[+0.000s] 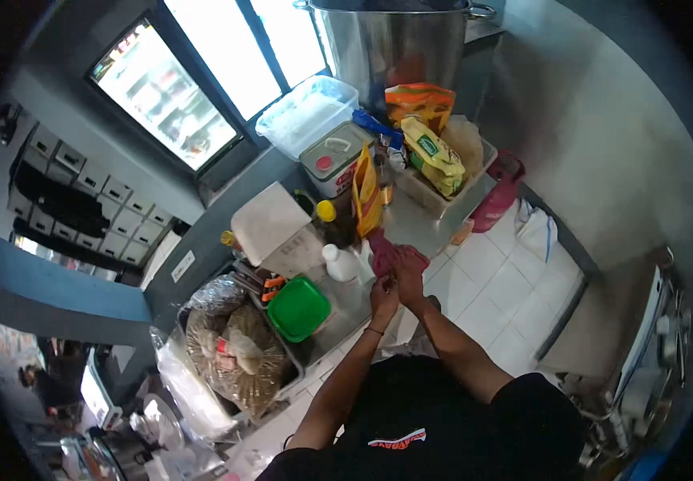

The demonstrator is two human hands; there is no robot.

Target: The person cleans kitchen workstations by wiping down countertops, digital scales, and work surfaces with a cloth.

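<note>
My left hand [385, 293] and my right hand [406, 271] are close together at the near edge of the steel table [422, 223]. Both have their fingers closed on a crumpled pink plastic bag [381, 250], which shows beyond them and to the right. My fingertips are partly hidden by the hands themselves. Just left of the bag stands a white bottle [339, 263]. Behind it are a yellow-orange pouch [367, 192], a dark bottle with a yellow cap [335, 220] and a small brown bottle [384, 180].
A tray [442, 207] holds a yellow packet [433, 156] and an orange pouch [422, 104]. Leftward are a metal tin [334, 160], a white box [278, 228], a green-lidded container [298, 309] and filled bags [234, 357]. A large steel pot [394, 52] stands behind.
</note>
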